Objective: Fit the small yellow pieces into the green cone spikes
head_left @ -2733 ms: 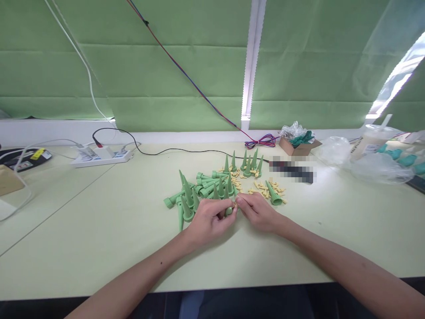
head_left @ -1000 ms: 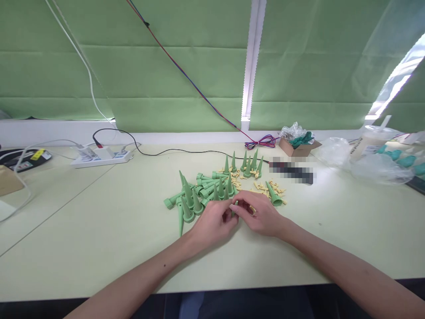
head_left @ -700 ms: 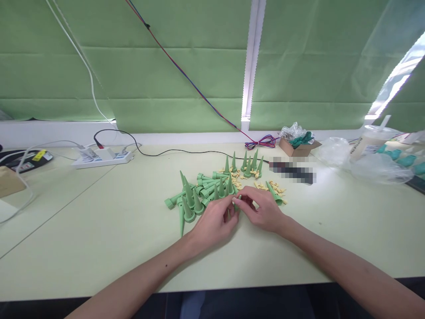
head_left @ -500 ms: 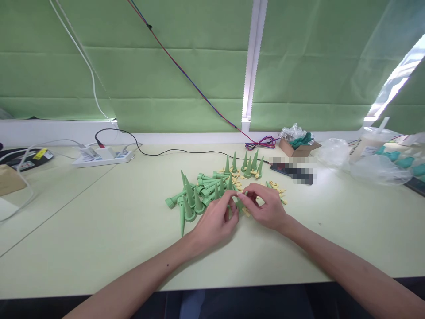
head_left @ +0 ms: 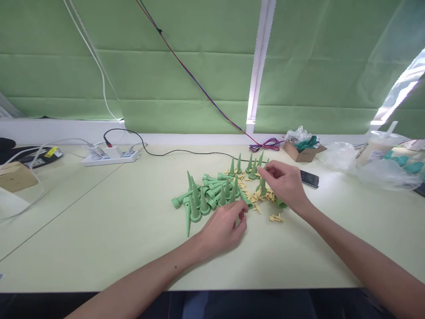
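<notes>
My right hand [head_left: 284,182] is closed, its fingertips pinching the tip of an upright green plastic cone-shaped spike [head_left: 262,188] at the right of the pile. In front of the pile my left hand [head_left: 226,223] rests near the table, loosely curled with thumb and fingers apart; nothing shows in it. Several green spikes [head_left: 195,215] stand on their round bases left of that hand, and others lie on their sides [head_left: 215,191] behind them. Small pale yellow plastic pieces [head_left: 257,196] are scattered between the two hands. A few more yellow pieces [head_left: 276,218] lie nearer to me, below my right wrist.
A phone [head_left: 309,178] lies behind my right hand. Farther back are a small cardboard box [head_left: 300,153], a bundle of red and blue wire [head_left: 265,145] and a lidded cup [head_left: 375,148] beside plastic bags. A white power strip [head_left: 111,158] with cables sits at the back left.
My hands have separated. The right moved right and up to a green spike's tip, while the left stayed low with its fingers off the right hand. The view shifted slightly.
</notes>
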Demonstrator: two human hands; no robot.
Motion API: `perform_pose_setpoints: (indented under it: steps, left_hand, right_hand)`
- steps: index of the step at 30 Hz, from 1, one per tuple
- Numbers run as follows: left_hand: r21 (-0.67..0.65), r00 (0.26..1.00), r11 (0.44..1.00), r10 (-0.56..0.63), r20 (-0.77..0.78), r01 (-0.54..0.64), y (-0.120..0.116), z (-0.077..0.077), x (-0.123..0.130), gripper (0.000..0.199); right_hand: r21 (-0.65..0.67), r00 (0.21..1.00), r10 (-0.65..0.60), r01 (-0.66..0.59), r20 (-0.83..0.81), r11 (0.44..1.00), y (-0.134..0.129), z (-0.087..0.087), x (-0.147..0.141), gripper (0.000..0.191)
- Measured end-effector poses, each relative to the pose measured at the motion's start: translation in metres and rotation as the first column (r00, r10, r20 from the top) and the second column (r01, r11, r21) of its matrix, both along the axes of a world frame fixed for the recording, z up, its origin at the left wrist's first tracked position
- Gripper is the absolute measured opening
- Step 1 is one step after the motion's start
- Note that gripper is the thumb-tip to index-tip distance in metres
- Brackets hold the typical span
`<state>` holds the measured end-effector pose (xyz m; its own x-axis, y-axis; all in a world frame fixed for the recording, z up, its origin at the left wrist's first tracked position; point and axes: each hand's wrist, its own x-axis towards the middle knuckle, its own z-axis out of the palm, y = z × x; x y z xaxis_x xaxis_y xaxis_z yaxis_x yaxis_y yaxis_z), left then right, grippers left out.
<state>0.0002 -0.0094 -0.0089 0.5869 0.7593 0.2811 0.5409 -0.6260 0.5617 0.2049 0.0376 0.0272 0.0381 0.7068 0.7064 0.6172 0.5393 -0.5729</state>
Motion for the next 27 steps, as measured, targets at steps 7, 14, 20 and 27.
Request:
perform_pose_setpoints:
  steps: [7,14,20,27]
  left_hand:
    - [0.084,0.998,0.995,-0.055,-0.039,0.058,0.001,-0.004,0.000,0.014]
    - [0.135,0.989,0.984,-0.098,-0.113,0.113,0.001,-0.005,-0.001,0.015]
    - [0.151,0.977,0.976,-0.130,-0.171,0.157,0.001,-0.005,-0.001,0.015]
    - [0.182,0.965,0.967,-0.137,-0.222,0.179,0.002,-0.003,0.000,0.014]
  right_hand:
    - [0.020,0.974,-0.144,0.143,0.175,0.990,0.024,0.004,0.015,0.034]
    - [0.020,0.950,-0.213,0.214,0.229,0.977,0.045,-0.013,0.032,0.035]
    - [0.013,0.954,-0.175,0.178,0.244,0.984,0.047,-0.021,0.038,0.034]
    - [0.139,0.941,-0.235,0.206,0.243,0.969,0.045,-0.027,0.044,0.034]
